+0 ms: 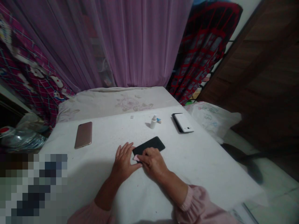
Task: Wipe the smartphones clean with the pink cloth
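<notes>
A dark smartphone (149,145) lies flat and slanted on the white-covered table. Its left end sits between the thumb and forefinger of my left hand (122,161), which steadies it by the edges while the other fingers stretch out. Pinched in my right hand (153,160) is a small pink piece (136,158), pressed onto the phone's near left part; whether it is cloth or sponge I cannot tell. Beyond the phone stands a small white spray bottle (153,122), upright, with a small blue-and-beige item (158,120) beside it.
A rose-gold phone (83,134) lies face down at left. At right, a white phone (184,122) rests on a black one (175,119). A small pale square (132,117) lies farther back. Purple curtains (140,43) hang behind; a plastic bag (212,119) is beside the table's right edge.
</notes>
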A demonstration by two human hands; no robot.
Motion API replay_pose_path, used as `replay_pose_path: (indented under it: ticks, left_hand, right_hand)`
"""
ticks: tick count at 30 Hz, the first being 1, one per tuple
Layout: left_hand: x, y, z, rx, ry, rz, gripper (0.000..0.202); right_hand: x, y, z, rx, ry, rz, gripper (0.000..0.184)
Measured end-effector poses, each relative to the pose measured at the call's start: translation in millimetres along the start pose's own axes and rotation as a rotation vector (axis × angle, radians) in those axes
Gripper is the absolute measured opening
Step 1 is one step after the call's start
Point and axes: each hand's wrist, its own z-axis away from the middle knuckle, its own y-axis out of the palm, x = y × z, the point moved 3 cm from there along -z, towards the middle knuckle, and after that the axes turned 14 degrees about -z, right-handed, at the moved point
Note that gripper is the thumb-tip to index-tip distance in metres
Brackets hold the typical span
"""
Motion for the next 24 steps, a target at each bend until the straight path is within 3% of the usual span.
replay_pose_path:
  ticks: [3, 6, 10, 13, 17, 24]
  left_hand:
    - [-1, -1.3, 0, 0.005, 0.002, 0.001, 0.062]
    - [-1, -2.8, 0, 0.013, 0.003, 0.005, 0.061]
    - [0, -2.2, 0, 0.023, 0.014, 0.007, 0.061]
    - [2, -0.9, 0, 0.031, 0.025, 0.004, 0.061]
    - [3, 0.3, 0, 0.028, 0.036, -0.002, 0.061]
    - [6, 0.3, -2, 0.056, 0.058, -0.002, 0.062]
  right_hand:
    - [-8, -15, 18, 0.004, -0.018, -0.022, 0.021]
    - [-35, -38, 27, -0.058, 0.055, 0.024, 0.021]
    - [-77, -58, 20, -0.171, 0.214, 0.161, 0.019]
    - [-94, -58, 7, -0.211, 0.310, 0.234, 0.021]
    - [-92, -48, -7, -0.225, 0.337, 0.260, 0.022]
    - [-59, -27, -24, -0.154, 0.235, 0.207, 0.020]
